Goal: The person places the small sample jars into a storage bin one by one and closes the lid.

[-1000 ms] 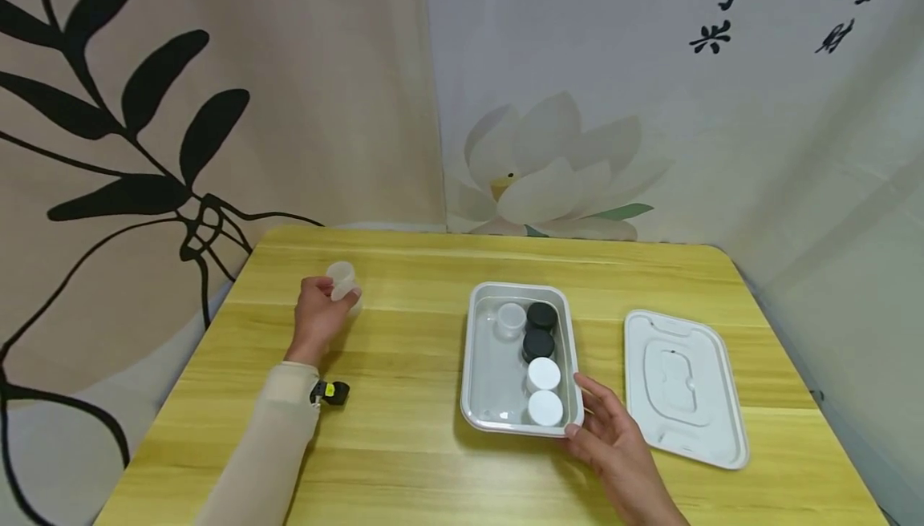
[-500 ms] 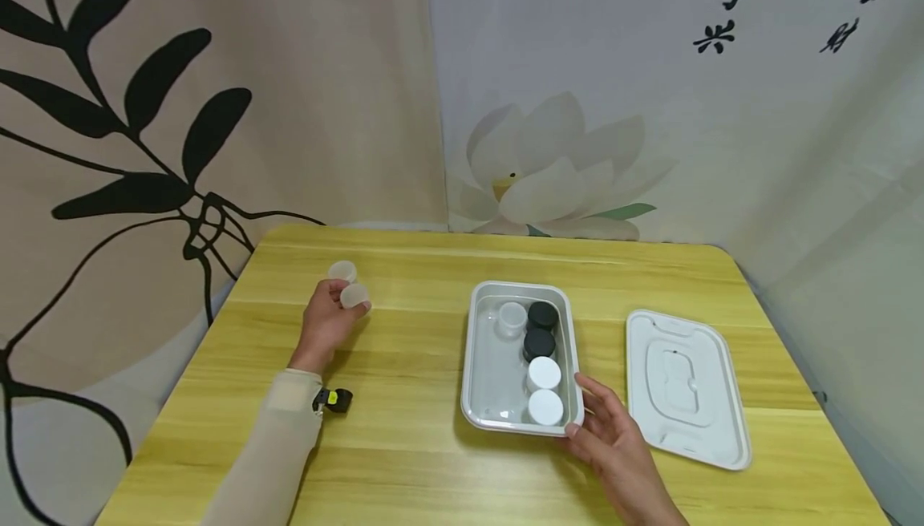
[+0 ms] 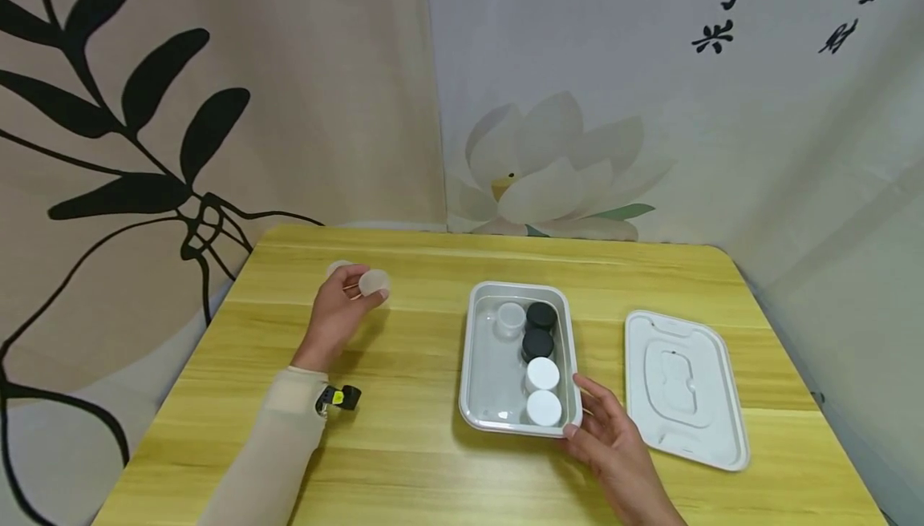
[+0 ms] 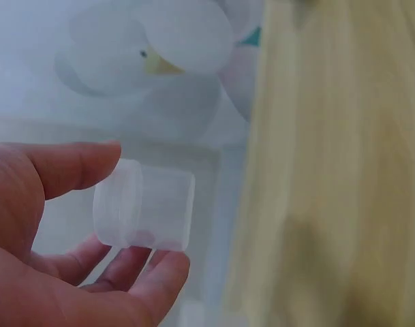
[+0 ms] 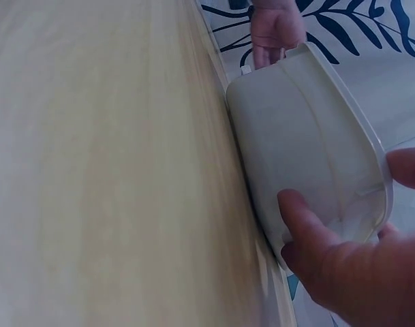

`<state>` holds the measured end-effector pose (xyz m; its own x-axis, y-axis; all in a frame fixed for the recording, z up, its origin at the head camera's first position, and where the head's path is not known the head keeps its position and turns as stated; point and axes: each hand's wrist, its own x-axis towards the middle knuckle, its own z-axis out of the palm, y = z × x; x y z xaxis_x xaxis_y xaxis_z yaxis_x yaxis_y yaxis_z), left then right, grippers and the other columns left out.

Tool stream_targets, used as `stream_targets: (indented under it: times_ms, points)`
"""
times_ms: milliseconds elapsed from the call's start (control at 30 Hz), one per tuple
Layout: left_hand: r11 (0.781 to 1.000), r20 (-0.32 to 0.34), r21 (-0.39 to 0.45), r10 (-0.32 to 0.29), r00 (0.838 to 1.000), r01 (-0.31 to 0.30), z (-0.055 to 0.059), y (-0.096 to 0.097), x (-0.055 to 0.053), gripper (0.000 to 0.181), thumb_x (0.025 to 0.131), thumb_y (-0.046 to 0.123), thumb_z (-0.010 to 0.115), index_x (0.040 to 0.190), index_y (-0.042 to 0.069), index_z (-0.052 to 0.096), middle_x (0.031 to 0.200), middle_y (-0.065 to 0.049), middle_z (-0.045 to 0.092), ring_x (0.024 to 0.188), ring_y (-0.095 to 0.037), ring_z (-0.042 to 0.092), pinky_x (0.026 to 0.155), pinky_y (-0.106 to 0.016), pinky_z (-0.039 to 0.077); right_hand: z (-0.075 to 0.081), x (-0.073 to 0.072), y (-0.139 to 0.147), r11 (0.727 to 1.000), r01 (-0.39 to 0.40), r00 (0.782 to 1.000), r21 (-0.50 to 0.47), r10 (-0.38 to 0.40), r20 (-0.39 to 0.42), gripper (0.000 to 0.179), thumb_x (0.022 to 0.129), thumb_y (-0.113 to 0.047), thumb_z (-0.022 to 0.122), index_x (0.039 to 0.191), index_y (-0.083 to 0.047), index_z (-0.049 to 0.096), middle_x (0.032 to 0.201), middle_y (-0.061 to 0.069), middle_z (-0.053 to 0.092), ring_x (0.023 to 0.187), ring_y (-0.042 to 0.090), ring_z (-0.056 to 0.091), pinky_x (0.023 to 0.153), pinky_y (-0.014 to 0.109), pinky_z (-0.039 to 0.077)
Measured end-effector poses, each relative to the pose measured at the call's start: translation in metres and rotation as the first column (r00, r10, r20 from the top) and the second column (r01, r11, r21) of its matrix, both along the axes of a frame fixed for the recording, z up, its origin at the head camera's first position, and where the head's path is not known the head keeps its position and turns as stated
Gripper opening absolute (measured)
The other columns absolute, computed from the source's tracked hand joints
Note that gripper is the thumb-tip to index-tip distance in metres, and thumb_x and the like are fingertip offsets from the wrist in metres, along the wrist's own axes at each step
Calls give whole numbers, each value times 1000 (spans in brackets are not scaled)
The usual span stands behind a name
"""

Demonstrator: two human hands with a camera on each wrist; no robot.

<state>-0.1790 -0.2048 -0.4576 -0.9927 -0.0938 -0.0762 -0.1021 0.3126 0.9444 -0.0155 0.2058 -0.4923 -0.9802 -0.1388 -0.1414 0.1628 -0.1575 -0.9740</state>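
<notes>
Between thumb and fingers, my left hand [image 3: 334, 316] holds a small translucent plastic jar [image 3: 374, 282] above the table's left part. In the left wrist view this jar [image 4: 159, 208] lies sideways in the grip, its wider capped end toward the thumb. Another translucent jar [image 3: 335, 267] stands behind the hand, mostly hidden. My right hand [image 3: 617, 450] grips the near right corner of a white rectangular container [image 3: 494, 386], thumb at the rim. Inside it stand a translucent jar [image 3: 510, 319], two black-lidded jars [image 3: 539, 330] and two white-lidded jars [image 3: 543, 391].
The container's white lid [image 3: 682, 390] lies flat on the wooden table [image 3: 404, 462], right of the container. A printed cloth backdrop [image 3: 346, 93] hangs behind the table's far edge.
My left hand has lifted the jar and carried it to the right, away from the other translucent jar, which stays behind. The right hand stays on the container's corner.
</notes>
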Motion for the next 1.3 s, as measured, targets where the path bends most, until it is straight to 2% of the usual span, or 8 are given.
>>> stream_targets:
  times_ms: [133,267,433,600,733,933,1067,1300]
  points:
    - [998,-7,24,-65,998,65,15,17,0,59,97,16,77,148,3,50,151,-19,53,141,-36,53,111,-50,51,1,-1,1,1000,-6,1000,0,6,6,69,99,2,65,161,-9,35,151,11,51,127,16,64,95,41,62]
    - [990,-20,32,-137,990,138,24,36,0,59,96,15,78,148,4,51,148,-18,55,140,-37,54,108,-48,52,1,0,1,1000,-7,1000,5,7,11,70,99,1,65,161,-10,35,151,12,50,126,16,64,95,41,62]
    - [971,-35,35,-234,972,235,34,63,1,59,94,15,80,146,7,54,145,-16,58,137,-37,57,107,-50,54,0,0,0,1000,-3,1000,1,3,14,70,99,1,65,161,-10,35,150,12,50,126,16,64,96,41,62]
    - [947,-41,15,-321,946,321,40,90,2,56,91,15,83,142,9,58,138,-11,64,130,-33,60,109,-48,53,-1,1,-1,1000,2,1000,-7,-2,6,70,99,2,65,161,-8,34,150,11,51,126,16,64,96,43,62]
    - [929,-24,-6,-369,929,369,43,109,3,54,90,17,85,138,13,61,134,-6,66,127,-29,62,110,-47,53,0,0,-1,1000,10,1000,-10,-9,14,70,99,1,66,161,-9,35,152,12,50,127,16,64,96,43,62]
    - [907,-4,-55,-419,908,418,39,131,4,50,89,19,86,133,17,63,131,-1,67,124,-25,63,105,-43,57,1,0,-1,1000,11,1000,-9,-11,21,71,99,1,66,161,-10,35,153,14,48,127,16,64,96,42,62]
    - [893,10,-55,-447,894,447,36,142,5,48,89,16,86,132,16,64,128,-2,68,120,-23,65,104,-40,58,1,-1,-1,1000,13,1000,-2,-13,21,71,99,1,66,162,-10,35,153,16,46,127,16,64,96,43,62]
    - [871,39,-42,-488,872,489,38,152,8,49,89,12,86,133,13,64,127,-4,68,119,-24,64,108,-41,55,3,-1,-2,1000,26,998,13,-27,55,71,97,1,68,160,-12,38,152,17,44,126,16,63,94,41,63]
